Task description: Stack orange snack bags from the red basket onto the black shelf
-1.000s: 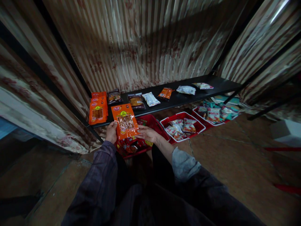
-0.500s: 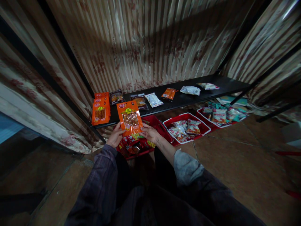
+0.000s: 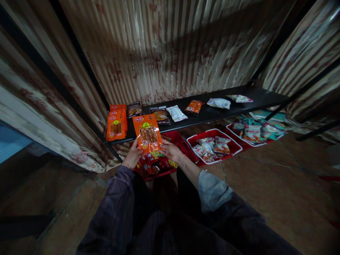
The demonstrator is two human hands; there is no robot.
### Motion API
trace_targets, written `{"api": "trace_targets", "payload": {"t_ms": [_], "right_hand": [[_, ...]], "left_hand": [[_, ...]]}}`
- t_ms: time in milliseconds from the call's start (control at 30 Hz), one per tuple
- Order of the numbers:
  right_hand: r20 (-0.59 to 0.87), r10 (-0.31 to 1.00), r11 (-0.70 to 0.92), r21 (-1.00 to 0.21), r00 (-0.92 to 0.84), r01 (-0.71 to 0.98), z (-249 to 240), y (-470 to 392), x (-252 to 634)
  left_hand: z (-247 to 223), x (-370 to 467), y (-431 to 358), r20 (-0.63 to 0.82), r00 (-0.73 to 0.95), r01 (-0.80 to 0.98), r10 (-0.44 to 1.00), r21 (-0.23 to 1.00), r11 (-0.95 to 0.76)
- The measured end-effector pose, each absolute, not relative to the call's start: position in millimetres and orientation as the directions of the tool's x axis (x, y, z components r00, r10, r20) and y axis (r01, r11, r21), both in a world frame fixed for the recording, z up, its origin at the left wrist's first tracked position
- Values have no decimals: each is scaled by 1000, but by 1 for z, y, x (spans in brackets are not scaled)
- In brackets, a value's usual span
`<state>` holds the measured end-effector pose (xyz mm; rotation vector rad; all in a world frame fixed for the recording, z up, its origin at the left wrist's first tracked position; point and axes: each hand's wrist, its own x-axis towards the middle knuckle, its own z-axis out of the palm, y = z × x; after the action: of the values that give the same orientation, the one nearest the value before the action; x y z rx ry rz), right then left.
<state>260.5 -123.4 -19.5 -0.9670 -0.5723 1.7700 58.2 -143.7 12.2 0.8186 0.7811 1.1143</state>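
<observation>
An orange snack packet (image 3: 148,134) with a clear window showing brown strips is held up between both hands, over the front edge of the black shelf (image 3: 255,97). My left hand (image 3: 132,156) grips its lower left side, and my right hand (image 3: 171,150) pinches its lower right corner. Similar orange packets (image 3: 116,124) lie overlapped in a row at the shelf's left end. Below my hands is a red basket (image 3: 183,143) of red and yellow packets, partly hidden by the held packet and my right hand.
Along the shelf lie brown packets (image 3: 134,109), a white packet (image 3: 176,113), a small orange packet (image 3: 194,107) and other white ones. Two more red baskets of snack packets, one with a white rim (image 3: 240,145), stand below on the tiled floor. A black post (image 3: 79,60) rises at left.
The whole view has shifted slightly, so the shelf and baskets appear a little farther right. Both hands keep hold of the orange snack packet in nearly the same pose.
</observation>
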Motion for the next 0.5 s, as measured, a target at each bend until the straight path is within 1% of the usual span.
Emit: {"api": "trace_targets", "payload": {"t_ms": [133, 300, 500], "right_hand": [[-359, 915, -399, -751, -183, -526, -21, -125, 259], [-352, 921, -388, -781, -169, -490, -20, -125, 257], [-331, 930, -365, -797, -158, -481, -18, -125, 251]], "left_hand": [[5, 58, -146, -113, 239, -462, 965, 861, 215], [-5, 57, -146, -128, 174, -493, 976, 847, 199], [-5, 54, -148, -143, 147, -515, 979, 834, 199]]}}
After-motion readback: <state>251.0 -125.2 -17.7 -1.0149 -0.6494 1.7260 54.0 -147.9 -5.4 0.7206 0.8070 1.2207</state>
